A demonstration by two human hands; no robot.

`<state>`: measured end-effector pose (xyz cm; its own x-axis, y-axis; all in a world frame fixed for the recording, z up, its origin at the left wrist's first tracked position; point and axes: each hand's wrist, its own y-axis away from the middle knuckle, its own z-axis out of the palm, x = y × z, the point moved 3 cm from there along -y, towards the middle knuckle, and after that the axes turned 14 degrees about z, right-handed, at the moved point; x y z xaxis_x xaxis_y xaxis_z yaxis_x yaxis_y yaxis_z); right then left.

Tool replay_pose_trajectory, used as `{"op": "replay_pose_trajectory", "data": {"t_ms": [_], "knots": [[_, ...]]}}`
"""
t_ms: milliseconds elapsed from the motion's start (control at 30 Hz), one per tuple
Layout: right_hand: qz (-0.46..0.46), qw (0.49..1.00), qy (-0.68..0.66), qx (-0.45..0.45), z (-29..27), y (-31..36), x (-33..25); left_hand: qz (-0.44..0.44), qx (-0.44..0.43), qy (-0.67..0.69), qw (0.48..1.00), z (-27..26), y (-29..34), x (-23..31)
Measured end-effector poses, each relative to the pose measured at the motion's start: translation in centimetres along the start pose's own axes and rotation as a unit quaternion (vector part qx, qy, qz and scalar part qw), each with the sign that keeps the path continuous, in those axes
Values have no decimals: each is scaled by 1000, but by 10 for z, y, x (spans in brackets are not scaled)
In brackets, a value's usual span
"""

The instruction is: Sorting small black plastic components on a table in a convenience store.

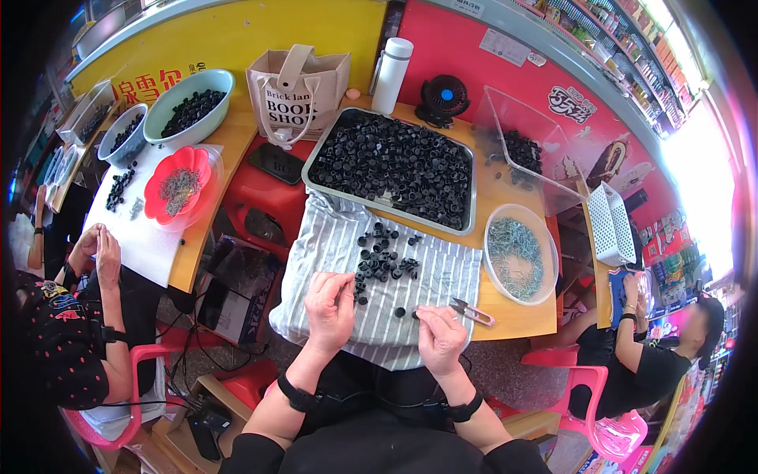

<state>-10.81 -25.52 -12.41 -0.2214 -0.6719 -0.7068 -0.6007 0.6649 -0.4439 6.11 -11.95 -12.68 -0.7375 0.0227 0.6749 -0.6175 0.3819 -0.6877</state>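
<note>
My left hand [330, 310] is closed, thumb and fingers pinched together, beside a loose pile of small black caps [380, 261] on a grey-and-white striped cloth [320, 245]. Whatever its fingertips hold is too small to make out. My right hand [440, 338] is also pinched, with a small black cap at its fingertips. Another black cap [400, 312] lies on the cloth just left of it. Small pink-handled snips [474, 313] rest right beside that hand. A few thin bluish pieces lie on the cloth above the snips.
Beyond the cloth stands a metal tray [472, 207] heaped with black caps. A round clear tub [553, 272] of thin bluish pieces is at right. Behind are a white bottle [392, 77], fan [442, 99] and tote bag [268, 87]. People sit at tables on both sides.
</note>
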Motion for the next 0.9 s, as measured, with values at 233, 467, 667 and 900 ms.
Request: {"op": "replay_pose_trajectory", "data": {"t_ms": [233, 467, 667, 900], "knots": [[-122, 985, 119, 1, -1, -1, -13, 1, -6, -6, 1000, -1, 0, 1], [-132, 980, 145, -23, 3, 1, -10, 4, 0, -3, 1000, -1, 0, 0], [-95, 989, 111, -32, 6, -4, -12, 4, -1, -6, 1000, -1, 1, 0], [29, 996, -32, -81, -12, -9, -22, 32, -44, 35, 998, 4, 7, 24]]}}
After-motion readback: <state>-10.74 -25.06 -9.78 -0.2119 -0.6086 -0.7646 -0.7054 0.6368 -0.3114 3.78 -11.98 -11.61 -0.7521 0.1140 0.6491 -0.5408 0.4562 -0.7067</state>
